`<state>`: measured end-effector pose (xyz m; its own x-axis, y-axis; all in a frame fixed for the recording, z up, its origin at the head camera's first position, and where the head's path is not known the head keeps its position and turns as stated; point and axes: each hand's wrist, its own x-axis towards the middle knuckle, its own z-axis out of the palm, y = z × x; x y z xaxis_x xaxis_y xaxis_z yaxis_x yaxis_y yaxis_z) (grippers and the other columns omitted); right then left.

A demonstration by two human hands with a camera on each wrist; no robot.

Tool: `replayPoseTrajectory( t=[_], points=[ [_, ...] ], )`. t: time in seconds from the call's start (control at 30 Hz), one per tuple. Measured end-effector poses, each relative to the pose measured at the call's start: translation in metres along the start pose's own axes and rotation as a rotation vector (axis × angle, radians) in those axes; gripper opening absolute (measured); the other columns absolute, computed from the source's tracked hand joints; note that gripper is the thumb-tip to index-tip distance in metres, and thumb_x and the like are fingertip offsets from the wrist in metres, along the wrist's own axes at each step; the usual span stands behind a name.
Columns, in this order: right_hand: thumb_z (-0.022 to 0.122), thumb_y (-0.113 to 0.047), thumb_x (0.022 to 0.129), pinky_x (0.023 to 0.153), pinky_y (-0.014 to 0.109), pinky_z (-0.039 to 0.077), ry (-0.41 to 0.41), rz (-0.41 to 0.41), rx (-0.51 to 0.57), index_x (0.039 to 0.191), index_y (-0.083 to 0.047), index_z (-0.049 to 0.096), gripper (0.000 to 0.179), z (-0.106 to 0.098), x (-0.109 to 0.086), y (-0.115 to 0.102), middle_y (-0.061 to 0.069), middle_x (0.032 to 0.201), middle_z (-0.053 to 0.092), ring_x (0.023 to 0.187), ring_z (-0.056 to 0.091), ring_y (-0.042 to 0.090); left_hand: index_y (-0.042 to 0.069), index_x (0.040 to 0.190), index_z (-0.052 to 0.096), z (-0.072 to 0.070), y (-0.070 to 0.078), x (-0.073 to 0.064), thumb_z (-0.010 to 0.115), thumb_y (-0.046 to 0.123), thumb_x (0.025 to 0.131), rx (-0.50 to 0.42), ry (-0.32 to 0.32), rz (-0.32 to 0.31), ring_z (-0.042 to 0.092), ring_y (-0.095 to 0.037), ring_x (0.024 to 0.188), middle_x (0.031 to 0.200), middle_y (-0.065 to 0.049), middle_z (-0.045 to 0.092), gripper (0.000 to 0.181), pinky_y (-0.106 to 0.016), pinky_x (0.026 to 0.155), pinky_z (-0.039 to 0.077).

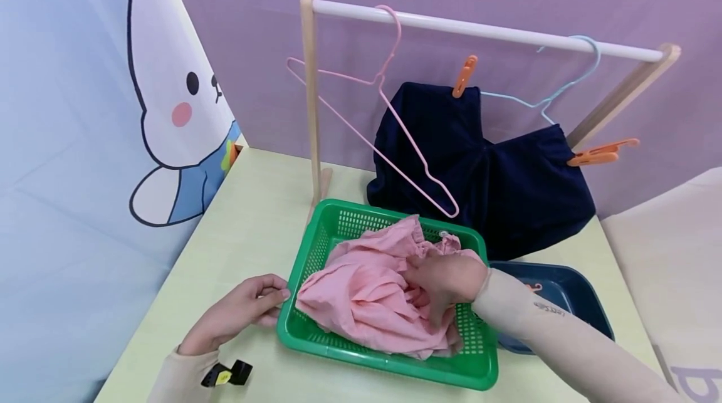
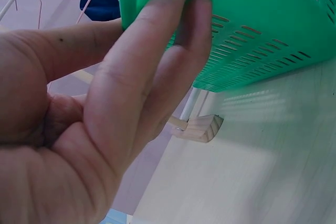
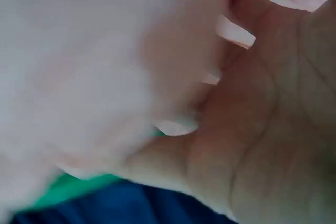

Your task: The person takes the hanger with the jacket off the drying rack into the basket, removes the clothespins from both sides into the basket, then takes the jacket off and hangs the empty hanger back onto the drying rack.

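A crumpled pink garment [image 1: 366, 290] lies in a green plastic basket [image 1: 389, 362] with perforated walls. My right hand [image 1: 445, 277] reaches over the basket's right side and grips a bunch of the garment. Cloth covers most of its fingers; in the right wrist view the blurred garment [image 3: 79, 77] lies close against the palm [image 3: 252, 108]. At the basket's left edge, my left hand [image 1: 248, 309] pinches the rim between thumb and fingers. The left wrist view shows those fingers [image 2: 131, 72] against the basket's outer wall [image 2: 252, 3].
Behind the basket stands a wooden rack with a white bar [image 1: 468, 27]. An unloaded pink hanger [image 1: 389, 89] and a light blue hanger [image 1: 555, 93] hang there, the latter with dark navy shorts [image 1: 485, 158] and orange clips [image 1: 465, 77]. A dark blue tray [image 1: 570, 290] sits right of the basket.
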<state>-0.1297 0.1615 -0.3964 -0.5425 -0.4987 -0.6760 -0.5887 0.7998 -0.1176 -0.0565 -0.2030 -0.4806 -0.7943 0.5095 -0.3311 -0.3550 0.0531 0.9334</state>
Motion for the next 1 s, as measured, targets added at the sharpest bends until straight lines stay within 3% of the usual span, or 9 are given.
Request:
replayPoseTrajectory(
  t=[0.13, 0.17, 0.3, 0.4, 0.47, 0.53, 0.63, 0.83, 1.0],
  points=[
    [0.09, -0.044, 0.069, 0.096, 0.063, 0.044, 0.138, -0.018, -0.157, 0.145, -0.031, 0.047, 0.088, -0.024, -0.022, -0.03, 0.004, 0.153, 0.041, 0.138, 0.034, 0.044, -0.012, 0.116, 0.053, -0.001, 0.001, -0.001, 0.053, 0.015, 0.105, 0.002, 0.001, -0.007, 0.071, -0.03, 0.09, 0.103, -0.018, 0.067, 0.029, -0.039, 0.079, 0.059],
    [0.088, -0.047, 0.072, 0.101, 0.069, 0.037, 0.217, -0.058, -0.219, 0.147, -0.033, 0.046, 0.087, -0.028, -0.027, -0.039, 0.004, 0.157, 0.035, 0.141, 0.029, 0.046, -0.012, 0.116, 0.053, -0.001, 0.001, -0.002, 0.054, 0.015, 0.105, 0.003, 0.001, -0.007, 0.071, -0.03, 0.09, 0.103, -0.018, 0.067, 0.029, -0.039, 0.078, 0.059],
    [0.071, -0.045, 0.089, 0.099, 0.068, 0.038, 0.615, -0.308, -0.394, 0.138, -0.039, 0.055, 0.052, -0.031, -0.03, -0.082, 0.0, 0.148, 0.046, 0.137, 0.036, 0.038, -0.012, 0.115, 0.053, 0.0, 0.002, -0.003, 0.054, 0.016, 0.105, 0.004, 0.003, -0.005, 0.071, -0.029, 0.09, 0.103, -0.018, 0.067, 0.029, -0.038, 0.078, 0.06],
    [0.057, -0.042, 0.1, 0.096, 0.063, 0.044, 0.735, -0.403, -0.546, 0.141, -0.042, 0.053, 0.041, -0.021, -0.02, -0.107, -0.001, 0.148, 0.047, 0.135, 0.042, 0.033, -0.012, 0.116, 0.053, 0.0, 0.002, -0.002, 0.054, 0.016, 0.105, 0.006, 0.009, -0.002, 0.071, -0.029, 0.091, 0.103, -0.018, 0.067, 0.03, -0.037, 0.078, 0.06],
    [0.053, -0.043, 0.103, 0.102, 0.066, 0.038, 0.682, -0.389, -0.621, 0.15, -0.045, 0.042, 0.048, -0.015, -0.014, -0.115, 0.0, 0.156, 0.04, 0.142, 0.035, 0.036, -0.012, 0.116, 0.053, 0.001, 0.002, -0.002, 0.054, 0.017, 0.105, 0.004, 0.01, 0.0, 0.071, -0.03, 0.091, 0.103, -0.018, 0.067, 0.031, -0.038, 0.078, 0.06],
    [0.05, -0.043, 0.105, 0.103, 0.07, 0.035, 0.64, -0.367, -0.677, 0.151, -0.045, 0.041, 0.047, -0.01, -0.006, -0.119, 0.0, 0.158, 0.037, 0.143, 0.033, 0.038, -0.013, 0.116, 0.053, 0.002, 0.002, -0.002, 0.054, 0.016, 0.106, 0.002, 0.007, 0.008, 0.071, -0.03, 0.091, 0.103, -0.018, 0.067, 0.031, -0.038, 0.078, 0.06],
    [0.052, -0.046, 0.103, 0.104, 0.07, 0.032, 0.601, -0.32, -0.65, 0.149, -0.044, 0.044, 0.048, -0.004, 0.002, -0.114, -0.001, 0.155, 0.041, 0.143, 0.032, 0.038, -0.013, 0.116, 0.052, 0.004, 0.002, -0.001, 0.053, 0.015, 0.106, -0.003, 0.004, 0.01, 0.071, -0.028, 0.09, 0.102, -0.018, 0.066, 0.03, -0.038, 0.078, 0.06],
    [0.056, -0.048, 0.099, 0.102, 0.066, 0.038, 0.521, -0.176, -0.688, 0.137, -0.035, 0.062, 0.04, 0.014, 0.008, -0.085, -0.005, 0.147, 0.051, 0.137, 0.041, 0.033, -0.013, 0.115, 0.052, 0.002, 0.002, -0.001, 0.053, 0.015, 0.106, -0.001, 0.012, 0.009, 0.07, -0.026, 0.087, 0.099, -0.016, 0.065, 0.029, -0.038, 0.077, 0.06],
    [0.067, -0.032, 0.095, 0.098, 0.066, 0.042, 0.418, -0.054, -0.676, 0.13, -0.03, 0.068, 0.035, 0.031, 0.013, -0.054, -0.008, 0.137, 0.058, 0.133, 0.045, 0.032, -0.013, 0.115, 0.051, 0.002, 0.002, -0.002, 0.054, 0.015, 0.105, -0.018, 0.01, 0.001, 0.07, -0.027, 0.087, 0.099, -0.016, 0.065, 0.029, -0.039, 0.078, 0.06]
  ],
)
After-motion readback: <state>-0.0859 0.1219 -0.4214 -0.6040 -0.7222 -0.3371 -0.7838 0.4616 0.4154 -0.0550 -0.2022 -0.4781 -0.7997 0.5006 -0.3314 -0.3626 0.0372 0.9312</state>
